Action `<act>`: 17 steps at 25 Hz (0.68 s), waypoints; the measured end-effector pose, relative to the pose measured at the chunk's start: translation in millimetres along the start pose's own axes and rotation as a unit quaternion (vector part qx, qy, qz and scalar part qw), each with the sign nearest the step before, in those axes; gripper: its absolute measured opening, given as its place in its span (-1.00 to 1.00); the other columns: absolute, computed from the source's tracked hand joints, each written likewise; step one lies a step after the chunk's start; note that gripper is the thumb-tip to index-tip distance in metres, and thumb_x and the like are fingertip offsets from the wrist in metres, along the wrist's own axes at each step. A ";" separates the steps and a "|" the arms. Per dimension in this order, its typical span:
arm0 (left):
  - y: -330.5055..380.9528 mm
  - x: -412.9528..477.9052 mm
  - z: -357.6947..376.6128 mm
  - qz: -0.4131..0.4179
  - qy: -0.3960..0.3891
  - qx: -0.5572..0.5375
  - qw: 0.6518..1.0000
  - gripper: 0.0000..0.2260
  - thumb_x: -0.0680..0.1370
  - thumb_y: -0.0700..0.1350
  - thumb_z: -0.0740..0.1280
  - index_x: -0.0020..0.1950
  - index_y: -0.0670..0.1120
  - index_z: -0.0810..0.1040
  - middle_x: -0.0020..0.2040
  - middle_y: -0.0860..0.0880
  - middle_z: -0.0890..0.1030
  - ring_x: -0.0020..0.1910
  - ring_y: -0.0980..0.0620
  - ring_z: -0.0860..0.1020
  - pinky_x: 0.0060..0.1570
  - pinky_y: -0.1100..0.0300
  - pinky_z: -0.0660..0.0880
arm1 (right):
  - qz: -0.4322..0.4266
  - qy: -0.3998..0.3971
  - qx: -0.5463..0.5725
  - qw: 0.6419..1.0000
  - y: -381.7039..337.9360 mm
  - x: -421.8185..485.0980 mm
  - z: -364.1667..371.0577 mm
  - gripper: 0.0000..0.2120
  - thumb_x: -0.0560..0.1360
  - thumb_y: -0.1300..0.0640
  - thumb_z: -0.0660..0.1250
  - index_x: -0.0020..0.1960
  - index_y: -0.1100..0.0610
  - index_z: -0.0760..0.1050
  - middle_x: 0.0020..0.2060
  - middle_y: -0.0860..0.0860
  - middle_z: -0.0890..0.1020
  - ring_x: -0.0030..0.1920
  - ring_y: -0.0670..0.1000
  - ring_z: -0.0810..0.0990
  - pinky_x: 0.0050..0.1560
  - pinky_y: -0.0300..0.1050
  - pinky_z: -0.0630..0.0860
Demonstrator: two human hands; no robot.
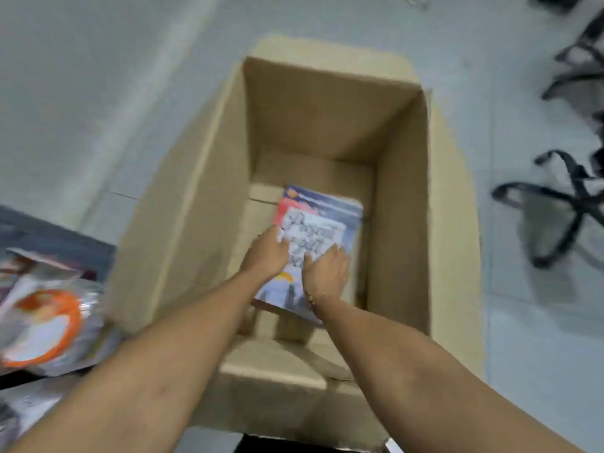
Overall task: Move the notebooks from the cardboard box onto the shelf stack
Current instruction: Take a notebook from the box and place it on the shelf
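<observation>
An open cardboard box [202, 178] stands on the floor in front of me. At its bottom lies a notebook [323, 217] with a blue and red cover and a white label with cursive writing. Both my arms reach down into the box. My left hand [266, 253] rests on the notebook's left edge, fingers curled over it. My right hand [327, 268] lies flat on the lower part of the cover, a thin bracelet at the wrist. Whether more notebooks lie beneath is hidden. At the left, a pile of notebooks [45, 325] with an orange and white cover on top sits on a shelf surface.
Pale grey floor surrounds the box. Black office chair bases [562, 204] stand at the right, close to the box's right wall. A dark shelf edge [55, 237] runs behind the notebook pile at the left. The whole view is motion-blurred.
</observation>
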State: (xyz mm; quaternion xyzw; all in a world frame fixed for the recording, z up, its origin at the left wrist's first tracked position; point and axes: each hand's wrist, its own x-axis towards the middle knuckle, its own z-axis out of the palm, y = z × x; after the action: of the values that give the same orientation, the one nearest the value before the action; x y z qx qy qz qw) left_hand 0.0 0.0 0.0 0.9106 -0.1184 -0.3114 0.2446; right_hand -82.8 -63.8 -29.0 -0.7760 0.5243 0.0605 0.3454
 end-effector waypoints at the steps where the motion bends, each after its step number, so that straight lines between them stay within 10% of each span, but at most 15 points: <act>1: -11.3 12.5 19.4 -0.036 -0.024 0.035 0.998 -0.66 0.57 -0.12 0.19 0.30 -0.23 0.41 0.31 -0.28 0.50 0.27 -0.24 0.48 0.21 0.01 0.43 | 0.095 -0.014 -0.002 0.995 13.2 7.5 10.0 -0.30 0.49 -0.03 0.31 0.45 0.28 0.11 0.46 0.18 0.23 0.48 0.17 0.16 0.45 0.06 0.16; 4: -62.1 38.1 59.0 -0.179 -0.023 0.098 0.979 -0.51 0.56 -0.04 0.22 0.42 -0.24 0.25 0.41 -0.27 0.39 0.35 -0.26 0.40 0.32 -0.06 0.37 | 0.246 -0.040 0.035 0.968 38.2 19.1 36.8 -0.26 0.40 -0.04 0.42 0.39 0.27 0.17 0.36 0.16 0.31 0.38 0.17 0.28 0.32 0.08 0.34; 11: -63.3 38.0 56.0 -0.249 0.005 0.102 0.963 -0.59 0.50 -0.15 0.30 0.31 -0.26 0.39 0.32 -0.26 0.48 0.27 -0.27 0.48 0.22 -0.06 0.47 | 0.244 0.008 0.047 0.969 36.4 12.9 49.3 -0.60 0.53 0.17 0.27 0.31 0.25 0.26 0.29 0.18 0.36 0.31 0.18 0.36 0.24 0.09 0.41; 17: -31.7 -12.2 -6.5 -0.103 0.044 0.165 0.980 -0.73 0.50 -0.34 0.24 0.17 -0.29 0.57 0.21 -0.28 0.59 0.23 -0.24 0.53 0.17 0.00 0.50 | 0.190 0.111 0.114 0.969 -0.6 -12.0 -3.5 -0.67 0.49 0.34 0.24 0.24 0.26 0.33 0.27 0.20 0.41 0.30 0.20 0.39 0.25 0.10 0.35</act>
State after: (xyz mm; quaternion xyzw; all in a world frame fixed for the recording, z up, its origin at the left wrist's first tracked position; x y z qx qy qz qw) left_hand -3.4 33.9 -5.8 0.9584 -0.0629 -0.2713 0.0628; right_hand -88.5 -56.5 -20.6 -0.6196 0.7003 -0.0220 0.3539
